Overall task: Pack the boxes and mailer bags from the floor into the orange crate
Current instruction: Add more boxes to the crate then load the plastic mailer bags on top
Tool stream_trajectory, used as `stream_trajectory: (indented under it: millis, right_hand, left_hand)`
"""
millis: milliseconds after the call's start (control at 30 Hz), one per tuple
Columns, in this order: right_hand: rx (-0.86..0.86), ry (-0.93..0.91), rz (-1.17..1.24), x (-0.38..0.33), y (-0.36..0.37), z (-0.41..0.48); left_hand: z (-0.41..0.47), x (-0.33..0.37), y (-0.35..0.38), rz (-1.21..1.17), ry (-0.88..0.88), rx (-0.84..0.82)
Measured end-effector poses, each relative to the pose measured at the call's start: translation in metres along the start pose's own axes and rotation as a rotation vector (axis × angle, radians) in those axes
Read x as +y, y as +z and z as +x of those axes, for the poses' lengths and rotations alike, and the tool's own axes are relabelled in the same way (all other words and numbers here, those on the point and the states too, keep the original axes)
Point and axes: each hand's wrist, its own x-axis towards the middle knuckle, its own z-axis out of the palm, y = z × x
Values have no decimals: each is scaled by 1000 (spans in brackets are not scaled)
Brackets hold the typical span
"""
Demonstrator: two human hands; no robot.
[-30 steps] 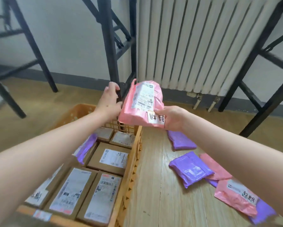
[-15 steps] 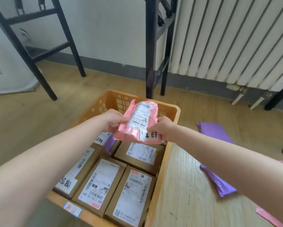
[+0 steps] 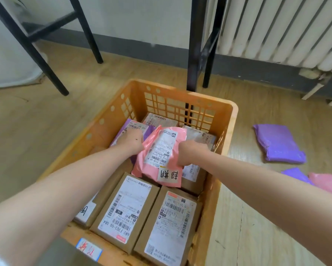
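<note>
A pink mailer bag point(image 3: 159, 156) with a white shipping label lies inside the orange crate point(image 3: 226, 120), on top of the cardboard boxes. My left hand point(image 3: 129, 142) grips its left edge and my right hand point(image 3: 192, 153) grips its right edge. Several labelled cardboard boxes point(image 3: 126, 210) fill the crate floor, with a purple mailer point(image 3: 132, 127) at the far left under my left hand. On the floor to the right lie a purple mailer bag point(image 3: 278, 144), another purple one point(image 3: 295, 174) and a pink one point(image 3: 328, 182).
Black metal frame legs point(image 3: 195, 45) stand right behind the crate, with more legs point(image 3: 36, 52) at the left. A white radiator point(image 3: 282, 29) hangs on the back wall. A white rounded object point(image 3: 7, 64) sits at the far left on the wooden floor.
Both hands have carried the pink mailer bag from above the crate's rim down into the crate, onto the boxes. The camera has tilted down and left.
</note>
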Motion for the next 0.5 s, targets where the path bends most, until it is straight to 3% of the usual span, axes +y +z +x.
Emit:
stream_trajectory:
  millis: [267,400,500]
  right_hand:
    - [-130,8,-115,-11,20,12]
    - [-90,-2,-309,-11,11,9]
    - [15,-15,-366,-8,-2,9]
  left_hand:
    - [1,19,20,537,166,-15]
    - [1,27,24,513,413,174]
    - [1,29,32,361,624,116]
